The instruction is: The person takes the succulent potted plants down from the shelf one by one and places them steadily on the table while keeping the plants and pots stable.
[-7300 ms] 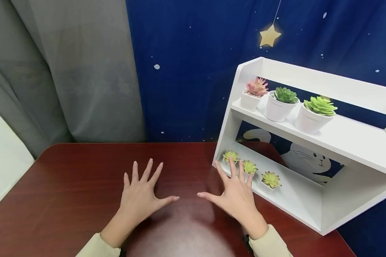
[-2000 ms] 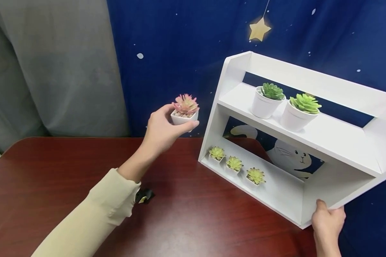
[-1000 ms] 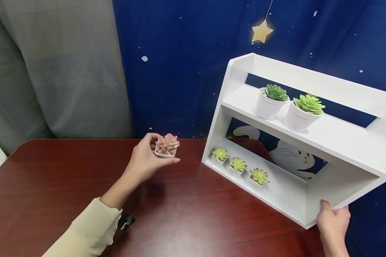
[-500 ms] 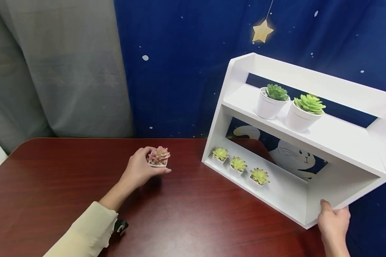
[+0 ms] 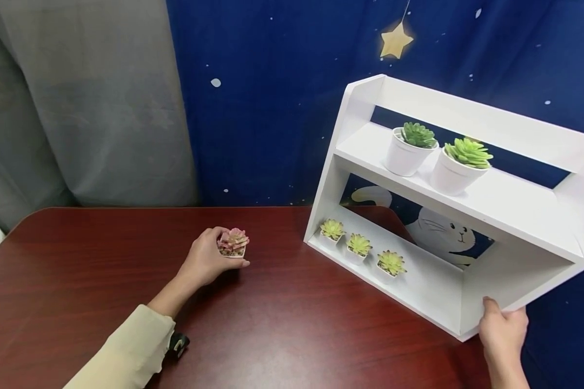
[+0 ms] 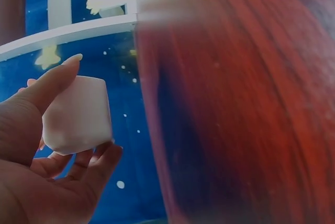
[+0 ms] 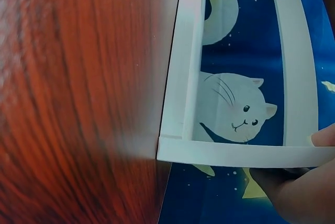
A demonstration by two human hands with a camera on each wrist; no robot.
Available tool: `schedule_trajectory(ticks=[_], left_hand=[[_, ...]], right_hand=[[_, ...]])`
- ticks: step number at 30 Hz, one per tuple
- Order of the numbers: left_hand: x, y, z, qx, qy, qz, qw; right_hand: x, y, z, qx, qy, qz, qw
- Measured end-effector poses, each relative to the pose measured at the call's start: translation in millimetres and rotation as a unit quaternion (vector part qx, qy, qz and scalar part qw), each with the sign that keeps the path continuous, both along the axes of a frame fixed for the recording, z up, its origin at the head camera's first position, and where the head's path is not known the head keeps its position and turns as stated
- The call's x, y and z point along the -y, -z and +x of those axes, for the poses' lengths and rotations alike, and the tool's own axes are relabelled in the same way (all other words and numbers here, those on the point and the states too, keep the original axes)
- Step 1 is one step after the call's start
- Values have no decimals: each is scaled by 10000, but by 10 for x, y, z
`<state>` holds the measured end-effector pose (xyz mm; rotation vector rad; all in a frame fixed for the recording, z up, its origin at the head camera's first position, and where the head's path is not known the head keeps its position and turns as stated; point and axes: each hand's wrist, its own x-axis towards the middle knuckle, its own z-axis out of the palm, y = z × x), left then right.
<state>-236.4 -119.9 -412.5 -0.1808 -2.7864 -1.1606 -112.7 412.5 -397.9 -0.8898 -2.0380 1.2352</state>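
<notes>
A pink potted succulent (image 5: 234, 240), left of the white shelf (image 5: 516, 213), is pinched in the left hand (image 5: 205, 257); whether it touches the table (image 5: 282, 319) is unclear. The right hand (image 5: 504, 328) grips the shelf's right side panel, its fingers mostly hidden.

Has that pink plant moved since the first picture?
Yes: the pink plant, now in the left hand, went leftward and down off the white shelf.

The left hand (image 5: 201, 262) is curled in a grip, well apart to the left of the shelf (image 5: 521, 200), its sleeved forearm extended. The right hand (image 5: 505, 330) grips the shelf's right side low down, thumb over the edge.
</notes>
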Motion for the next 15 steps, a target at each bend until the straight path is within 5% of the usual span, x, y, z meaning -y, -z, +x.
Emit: schedule_trajectory(ticks=[15], left_hand=[[93, 143, -100, 141, -125, -95, 9998]], right_hand=[[-4, -3, -5, 79, -8, 99, 9999]])
